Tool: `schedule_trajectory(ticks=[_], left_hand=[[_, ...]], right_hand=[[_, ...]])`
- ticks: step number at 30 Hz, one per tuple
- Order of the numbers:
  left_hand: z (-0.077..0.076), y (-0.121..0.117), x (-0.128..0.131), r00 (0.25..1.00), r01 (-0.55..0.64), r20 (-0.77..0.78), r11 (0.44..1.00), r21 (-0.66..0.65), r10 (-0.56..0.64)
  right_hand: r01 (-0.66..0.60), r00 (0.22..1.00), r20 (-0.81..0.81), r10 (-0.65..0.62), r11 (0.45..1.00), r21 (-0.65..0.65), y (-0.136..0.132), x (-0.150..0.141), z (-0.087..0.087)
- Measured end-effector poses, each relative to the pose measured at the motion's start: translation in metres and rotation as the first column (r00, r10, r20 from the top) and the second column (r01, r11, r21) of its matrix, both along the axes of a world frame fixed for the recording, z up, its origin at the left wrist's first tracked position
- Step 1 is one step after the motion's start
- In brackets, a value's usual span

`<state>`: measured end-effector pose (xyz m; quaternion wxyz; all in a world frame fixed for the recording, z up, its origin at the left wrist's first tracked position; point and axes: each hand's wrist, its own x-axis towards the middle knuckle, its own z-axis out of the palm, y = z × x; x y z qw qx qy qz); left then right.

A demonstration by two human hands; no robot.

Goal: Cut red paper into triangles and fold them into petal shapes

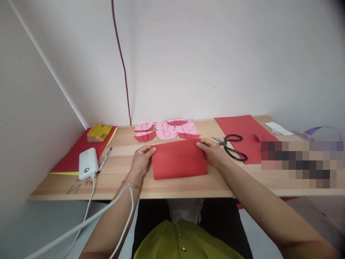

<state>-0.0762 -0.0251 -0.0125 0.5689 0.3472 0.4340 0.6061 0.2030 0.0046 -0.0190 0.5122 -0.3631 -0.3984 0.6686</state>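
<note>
A sheet of red paper point(179, 162) that looks folded, with its crease toward me, is held up just over the wooden table. My left hand point(141, 160) pinches its upper left corner, thumb on the front face. At the upper right corner, my right hand point(214, 153) grips it the same way, its fingers behind the paper. Black-handled scissors point(226, 145) lie just beyond my right hand, blades partly apart. Behind the sheet rest several pink and red paper cutouts point(166, 130) with jagged edges.
Red sheets point(239, 131) lie at the right, and a white strip point(279, 128) beyond them. On the left are a yellow-wrapped pack point(99, 133), a white power bank point(88, 163) and a pen point(105, 160). A white cable point(81, 225) crosses over my left forearm.
</note>
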Motion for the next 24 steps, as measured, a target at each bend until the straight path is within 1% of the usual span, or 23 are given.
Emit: schedule_trajectory(ticks=[3, 8, 11, 16, 20, 24], left_hand=[[-0.002, 0.001, 0.0, 0.999, -0.037, -0.009, 0.999, 0.017, 0.037], [-0.003, 0.001, 0.0, 0.997, -0.063, -0.036, 0.997, 0.04, 0.065], [-0.001, 0.001, 0.001, 0.997, -0.065, -0.027, 0.997, 0.045, 0.067], [0.007, -0.002, 0.004, 0.998, -0.061, 0.027, 0.998, 0.024, 0.06], [0.012, -0.003, 0.005, 0.996, -0.06, 0.069, 0.998, -0.027, 0.061], [0.013, -0.003, 0.003, 0.995, -0.065, 0.078, 0.997, -0.039, 0.068]], right_hand=[[0.013, 1.0, 0.008, -0.013, 1.0, -0.018, 0.001, 0.0, -0.002], [-0.001, 1.0, 0.021, 0.001, 1.0, -0.009, 0.004, 0.0, -0.008], [-0.003, 1.0, 0.016, 0.003, 1.0, -0.013, 0.004, 0.0, -0.01], [-0.008, 1.0, 0.002, 0.008, 1.0, -0.02, 0.003, 0.0, -0.008], [0.004, 0.999, 0.049, -0.003, 1.0, -0.014, 0.003, -0.001, -0.008], [0.002, 0.997, 0.076, -0.002, 1.0, -0.001, 0.002, -0.001, -0.006]])
